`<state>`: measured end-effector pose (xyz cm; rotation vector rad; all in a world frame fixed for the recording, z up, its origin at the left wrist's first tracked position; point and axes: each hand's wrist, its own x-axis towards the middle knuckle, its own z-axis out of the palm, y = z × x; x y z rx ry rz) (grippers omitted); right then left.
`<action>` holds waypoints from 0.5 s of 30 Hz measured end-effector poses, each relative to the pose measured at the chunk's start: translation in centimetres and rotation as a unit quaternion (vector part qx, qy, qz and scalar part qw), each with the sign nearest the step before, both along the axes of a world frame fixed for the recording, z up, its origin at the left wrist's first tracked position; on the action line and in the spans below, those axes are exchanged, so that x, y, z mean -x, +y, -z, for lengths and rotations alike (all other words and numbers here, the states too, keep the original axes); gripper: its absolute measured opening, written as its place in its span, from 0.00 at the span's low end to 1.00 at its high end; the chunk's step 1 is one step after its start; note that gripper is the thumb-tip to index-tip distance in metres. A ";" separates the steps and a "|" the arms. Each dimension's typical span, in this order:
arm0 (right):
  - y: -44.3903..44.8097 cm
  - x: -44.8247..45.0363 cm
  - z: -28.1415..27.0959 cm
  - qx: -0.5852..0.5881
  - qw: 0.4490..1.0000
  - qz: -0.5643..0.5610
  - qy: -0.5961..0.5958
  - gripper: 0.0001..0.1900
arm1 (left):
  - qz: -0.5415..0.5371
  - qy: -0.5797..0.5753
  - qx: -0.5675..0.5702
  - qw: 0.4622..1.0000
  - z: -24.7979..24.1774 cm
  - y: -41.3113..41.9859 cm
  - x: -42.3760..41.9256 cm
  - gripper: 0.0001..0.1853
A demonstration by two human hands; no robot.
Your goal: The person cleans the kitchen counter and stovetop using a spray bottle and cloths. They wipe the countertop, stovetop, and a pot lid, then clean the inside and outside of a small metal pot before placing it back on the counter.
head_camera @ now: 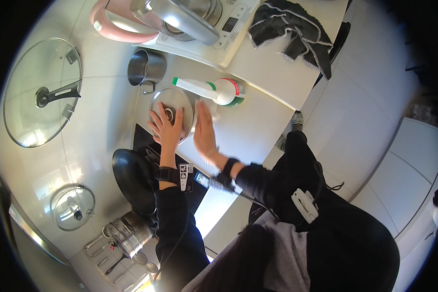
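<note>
My left hand (166, 127) lies on a round metal-rimmed lid (184, 98), its fingers spread about the knob (169, 114). Whether a pot is beneath the lid is hidden. Just right of it, my right hand (205, 132) is low over the counter, fingers straight and close together, blurred by motion. A pale, thin patch (212, 109), possibly a wipe, shows around its fingertips. Beyond that hand, a white spray bottle (226, 91) with a green nozzle tip appears on the counter. A steel mug (148, 67) stands by the wall, past the lid.
A white cooktop (237, 27) carries steel cookware (189, 22) at the top, near a dark cloth (292, 33). Left of my left forearm is a black pan (131, 179). Glass lids (25, 91) hang on the wall. Stacked steel pots (127, 233) stand lower left.
</note>
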<state>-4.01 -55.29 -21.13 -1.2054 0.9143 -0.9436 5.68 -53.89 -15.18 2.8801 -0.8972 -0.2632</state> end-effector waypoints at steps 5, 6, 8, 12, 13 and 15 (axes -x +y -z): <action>-0.8 -0.4 -0.3 -0.012 0.999 0.028 -0.021 0.25 | 0.004 -0.003 0.000 1.000 -0.1 -0.1 0.0 0.43; 1.0 0.2 -1.1 -0.013 0.999 0.034 -0.001 0.25 | 0.005 -0.006 -0.002 1.000 -0.2 -0.1 0.0 0.43; 3.2 1.7 -1.3 0.059 0.995 0.053 -0.061 0.23 | 0.005 -0.009 -0.010 1.000 -0.1 -0.1 0.0 0.43; -0.2 1.3 0.9 0.085 0.995 0.026 -0.035 0.21 | 0.006 -0.011 -0.003 1.000 0.1 0.1 0.0 0.43; -1.7 0.9 1.4 0.077 0.995 0.009 -0.060 0.20 | 0.006 -0.013 -0.002 1.000 0.2 0.1 -0.1 0.43; -2.9 1.0 1.6 0.061 0.996 -0.002 -0.065 0.19 | 0.006 -0.015 -0.006 1.000 0.2 0.1 -0.1 0.43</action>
